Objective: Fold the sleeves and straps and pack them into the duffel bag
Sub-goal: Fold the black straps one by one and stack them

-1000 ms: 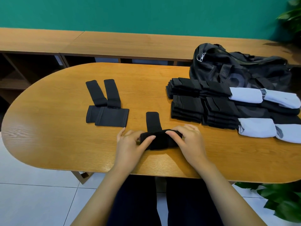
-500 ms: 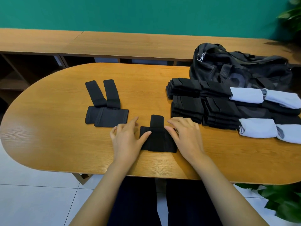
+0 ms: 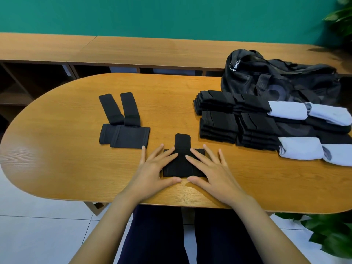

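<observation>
left hand point(image 3: 152, 168), right hand point(image 3: 213, 168) flat, fingers straight, pressing one folded strap point(image 3: 182, 164); two straps point(image 3: 129, 137) leftward; one duffel bag point(image 3: 276, 80).

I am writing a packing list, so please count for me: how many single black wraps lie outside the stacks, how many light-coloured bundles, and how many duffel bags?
Single black wraps: 3
Light-coloured bundles: 4
Duffel bag: 1
Total: 8
</observation>
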Motion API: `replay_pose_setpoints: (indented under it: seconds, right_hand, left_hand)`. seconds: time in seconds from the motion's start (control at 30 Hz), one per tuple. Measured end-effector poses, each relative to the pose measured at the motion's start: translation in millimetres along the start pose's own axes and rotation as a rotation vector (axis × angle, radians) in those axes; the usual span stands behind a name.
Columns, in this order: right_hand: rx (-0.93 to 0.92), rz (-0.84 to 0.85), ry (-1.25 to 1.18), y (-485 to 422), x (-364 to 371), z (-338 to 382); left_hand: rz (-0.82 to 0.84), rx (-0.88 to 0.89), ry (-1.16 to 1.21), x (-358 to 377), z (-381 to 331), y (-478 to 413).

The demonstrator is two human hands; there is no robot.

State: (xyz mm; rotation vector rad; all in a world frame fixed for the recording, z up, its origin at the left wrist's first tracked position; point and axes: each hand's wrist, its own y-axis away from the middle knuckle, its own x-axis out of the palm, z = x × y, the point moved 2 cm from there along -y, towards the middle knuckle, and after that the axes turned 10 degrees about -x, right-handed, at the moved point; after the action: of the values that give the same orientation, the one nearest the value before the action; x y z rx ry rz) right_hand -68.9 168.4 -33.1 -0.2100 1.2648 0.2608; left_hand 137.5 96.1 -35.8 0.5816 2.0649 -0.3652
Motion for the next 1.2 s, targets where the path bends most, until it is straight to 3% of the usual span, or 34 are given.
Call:
replay_pose_setpoints:
  seconds: [0.57,0.93,1.2]
  right_hand:
    - [-0.096,-0.292,-0.006,7,6,1]
    - [-0.077,-0.482,-0.058,9,0,3]
    - [-0.028,-0.642,-0.139,-2,-21,9]
  left_hand:
    - [-0.247,0.167,-0.176,5,-9,15]
    - [-0.355,0.176,0.026,0,-10,17]
    - [-0.388,-0.036,0.242,-7,-21,12]
